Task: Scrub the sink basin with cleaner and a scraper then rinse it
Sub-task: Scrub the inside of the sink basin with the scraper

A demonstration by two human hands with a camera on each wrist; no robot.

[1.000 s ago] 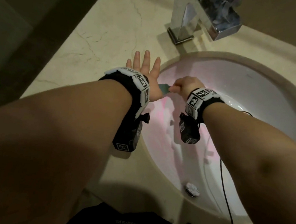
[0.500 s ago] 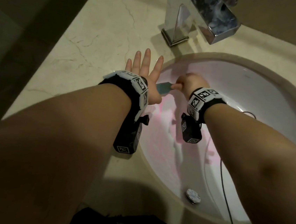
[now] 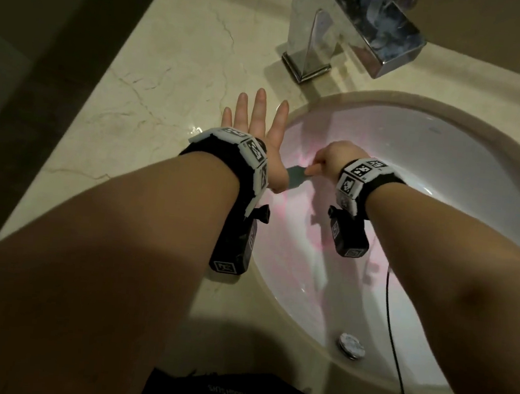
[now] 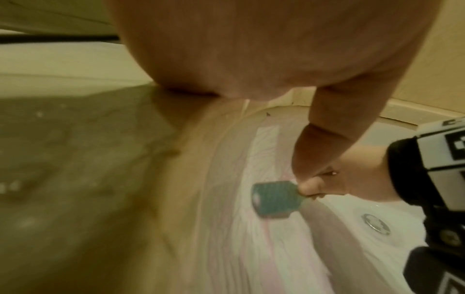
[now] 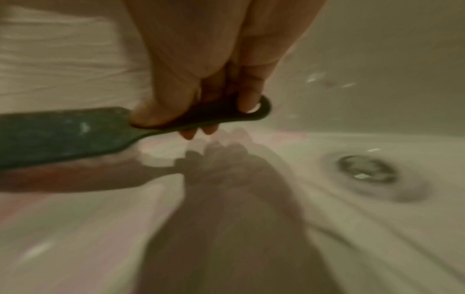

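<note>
A white oval sink basin (image 3: 442, 158) is streaked with pink cleaner (image 3: 285, 218) on its left wall. My right hand (image 3: 330, 161) pinches the dark handle of a flat teal scraper (image 3: 296, 176) and holds its blade against that left wall. In the right wrist view the scraper (image 5: 62, 135) runs left from my fingers (image 5: 163, 111), its handle loop by my fingertip. The left wrist view shows the scraper blade (image 4: 273, 200) on the pink film. My left hand (image 3: 256, 126) lies flat, fingers straight, on the counter at the basin's left rim.
A chrome faucet (image 3: 350, 29) stands at the back, its spout over the basin. The drain plug (image 3: 351, 345) sits at the near bottom of the bowl. A thin black cable (image 3: 393, 336) hangs along my right arm. The beige marble counter (image 3: 155, 83) surrounds the sink.
The right hand has drawn the scraper back down the left wall after reaching further up half a second ago. The left hand stays flat on the counter.
</note>
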